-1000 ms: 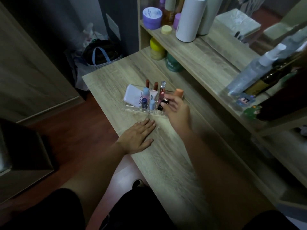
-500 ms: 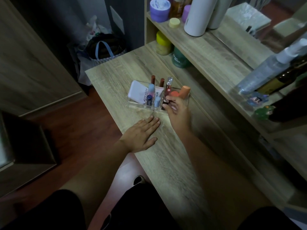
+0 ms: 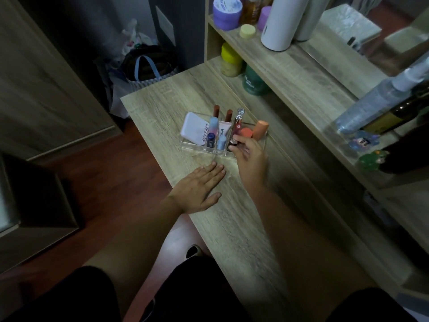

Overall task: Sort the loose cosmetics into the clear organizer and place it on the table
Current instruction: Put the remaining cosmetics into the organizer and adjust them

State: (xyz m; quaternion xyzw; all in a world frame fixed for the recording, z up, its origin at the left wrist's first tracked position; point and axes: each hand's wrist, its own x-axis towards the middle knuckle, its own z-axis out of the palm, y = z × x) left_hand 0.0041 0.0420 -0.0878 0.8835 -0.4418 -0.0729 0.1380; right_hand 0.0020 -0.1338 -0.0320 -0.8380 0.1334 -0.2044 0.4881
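The clear organizer (image 3: 185, 145) stands on the wooden table (image 3: 232, 217). It holds a white compact (image 3: 193, 130), two brown-capped lip tubes (image 3: 216, 110), a silver-capped gloss (image 3: 239, 117), blue lip balms (image 3: 214, 126) and two orange sponges (image 3: 261, 129). My right hand (image 3: 251, 156) is at the organizer's front right corner. Its fingertips pinch a dark lipstick (image 3: 233, 141) that stands in a front slot. My left hand (image 3: 199, 189) lies flat on the table just in front of the organizer, fingers spread, holding nothing.
A raised shelf runs along the right with a purple jar (image 3: 227, 11), a white cylinder (image 3: 281, 22) and a spray bottle (image 3: 380, 94). A yellow jar (image 3: 231, 59) and a green jar (image 3: 254, 81) sit under it. A bag (image 3: 144, 66) lies on the floor past the table's far end.
My right hand has carried the dark lipstick down from above the organizer's front edge into a front slot. My left hand has stayed flat on the table.
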